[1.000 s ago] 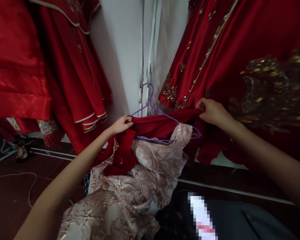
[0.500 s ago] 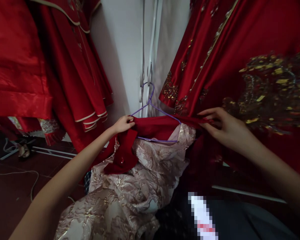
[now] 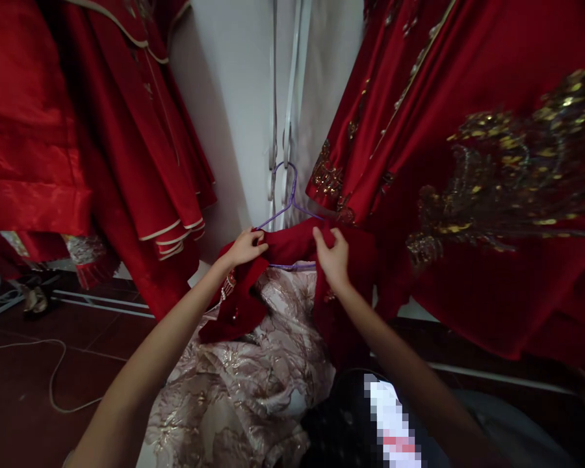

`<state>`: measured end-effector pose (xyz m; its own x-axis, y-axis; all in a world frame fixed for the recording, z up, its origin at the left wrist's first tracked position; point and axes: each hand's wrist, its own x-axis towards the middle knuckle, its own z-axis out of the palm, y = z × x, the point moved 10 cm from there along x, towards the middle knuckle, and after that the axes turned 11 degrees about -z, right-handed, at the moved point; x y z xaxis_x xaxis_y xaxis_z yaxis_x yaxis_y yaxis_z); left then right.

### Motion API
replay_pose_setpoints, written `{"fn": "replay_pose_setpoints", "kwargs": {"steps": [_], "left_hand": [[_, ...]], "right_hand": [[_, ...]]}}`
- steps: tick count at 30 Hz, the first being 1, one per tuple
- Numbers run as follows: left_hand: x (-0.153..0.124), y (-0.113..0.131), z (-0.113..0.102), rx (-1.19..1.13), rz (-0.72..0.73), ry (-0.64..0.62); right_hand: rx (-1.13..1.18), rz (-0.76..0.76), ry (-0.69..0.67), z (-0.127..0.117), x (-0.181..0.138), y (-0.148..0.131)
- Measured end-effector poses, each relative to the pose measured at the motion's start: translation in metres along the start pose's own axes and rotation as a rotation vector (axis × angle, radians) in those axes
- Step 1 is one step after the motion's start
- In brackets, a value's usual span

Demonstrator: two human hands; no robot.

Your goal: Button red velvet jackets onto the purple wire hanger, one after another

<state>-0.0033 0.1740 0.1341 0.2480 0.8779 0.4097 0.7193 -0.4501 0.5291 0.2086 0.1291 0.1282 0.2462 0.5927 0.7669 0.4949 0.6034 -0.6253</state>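
Observation:
A purple hanger hangs from a white metal rail, carrying a pale pink and gold brocade dress. Over the same hanger lies a red jacket, its front edges falling on both sides of the dress's neckline. My left hand pinches the jacket's collar near the left shoulder. On the other side, my right hand grips the jacket's right front edge by the collar, fingers bent around the cloth. A beaded tassel dangles below my left hand. The hanger's right arm is partly covered by the jacket.
Red garments with cream piping hang at the left. To the right hangs a large red gown with gold sequin embroidery. White rack bars run low, and a cable lies on the dark tiled floor beside gold shoes.
My right hand has moved left and inward, bringing the jacket's right side over the hanger and the dress's shoulder. My left hand keeps its hold on the collar. The view has shifted slightly.

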Motion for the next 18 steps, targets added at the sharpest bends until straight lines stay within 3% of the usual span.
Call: {"fn": "replay_pose_setpoints", "kwargs": {"steps": [3,5,7,10,13,16,18], "left_hand": [[-0.001,-0.003,-0.007,0.033,-0.012,0.013],[-0.004,-0.002,-0.012,0.044,-0.011,0.004],[-0.01,-0.002,-0.019,0.078,-0.069,0.065],[-0.032,0.0,-0.026,0.182,-0.253,0.295],[-0.064,0.014,-0.02,0.218,-0.354,0.489],[-0.094,0.014,-0.016,0.076,-0.443,0.656],[-0.103,0.006,-0.009,-0.125,-0.451,0.668]], "right_hand": [[0.035,-0.08,-0.163,0.043,-0.023,-0.026],[0.061,-0.117,-0.275,0.056,-0.032,-0.038],[0.037,-0.147,-0.306,0.048,-0.032,-0.044],[-0.017,-0.18,-0.302,0.022,-0.023,-0.045],[0.047,-0.157,-0.298,0.005,-0.018,-0.038],[0.241,-0.073,-0.278,0.003,-0.02,-0.027],[0.326,-0.045,-0.316,0.01,-0.023,-0.023]]}}
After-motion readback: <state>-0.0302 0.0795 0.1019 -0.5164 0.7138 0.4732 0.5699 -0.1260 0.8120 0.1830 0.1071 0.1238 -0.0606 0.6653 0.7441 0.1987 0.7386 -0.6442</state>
